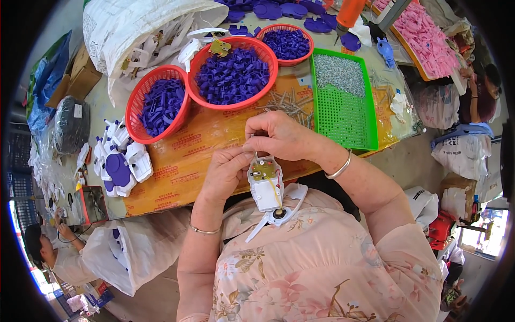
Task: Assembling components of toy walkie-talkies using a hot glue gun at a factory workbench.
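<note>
Near the table's front edge, a white plastic housing hangs tilted in front of my chest. It carries a yellowish circuit board with thin red and yellow wires. A white arm-shaped part with a round black piece dangles at its lower end. My left hand is closed, its fingertips pinching the housing's upper end. Just above, my right hand is closed in a pinch; a thin metallic bit shows beneath its fingertips, too small to name. The two hands' fingertips meet.
Red baskets of purple plastic parts stand beyond my hands. A green tray of small screws lies right, beside loose metal pins. An orange screwdriver hangs above. White-and-purple assemblies lie left. Other people work at both sides.
</note>
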`<state>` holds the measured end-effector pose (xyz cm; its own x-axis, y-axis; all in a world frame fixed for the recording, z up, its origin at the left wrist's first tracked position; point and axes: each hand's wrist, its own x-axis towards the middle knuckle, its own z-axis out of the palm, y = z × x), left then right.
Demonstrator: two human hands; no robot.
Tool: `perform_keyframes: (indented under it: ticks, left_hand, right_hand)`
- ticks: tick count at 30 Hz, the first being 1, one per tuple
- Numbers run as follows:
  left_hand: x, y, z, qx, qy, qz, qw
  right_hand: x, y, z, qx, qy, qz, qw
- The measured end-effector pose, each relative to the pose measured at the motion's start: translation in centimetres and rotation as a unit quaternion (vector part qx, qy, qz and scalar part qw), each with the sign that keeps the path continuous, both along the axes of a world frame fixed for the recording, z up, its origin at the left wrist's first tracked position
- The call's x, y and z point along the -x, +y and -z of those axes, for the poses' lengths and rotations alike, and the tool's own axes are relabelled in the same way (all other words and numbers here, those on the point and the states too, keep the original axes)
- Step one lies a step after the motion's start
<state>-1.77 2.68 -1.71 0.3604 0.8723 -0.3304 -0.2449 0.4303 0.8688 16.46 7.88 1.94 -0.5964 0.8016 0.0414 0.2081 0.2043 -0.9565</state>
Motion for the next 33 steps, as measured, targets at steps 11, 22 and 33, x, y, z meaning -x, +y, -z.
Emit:
perform_keyframes:
  ticks: [11, 22, 33]
  left_hand:
    - [0.08, -0.17, 0.06, 0.007, -0.056, 0.004, 0.998]
    - [0.13, -0.22, 0.15, 0.015, -0.070, 0.010, 0.997]
    - [-0.09, -0.12, -0.15, 0.028, -0.038, -0.006, 0.999]
  right_hand:
    - [0.06, -0.02, 0.12, 0.054, 0.025, -0.012, 0.998]
    - [0.20, -0.08, 0.55, 0.065, 0.034, 0.001, 0.997]
    - [0.12, 0.18, 0.28, 0.039, 0.012, -0.009, 0.999]
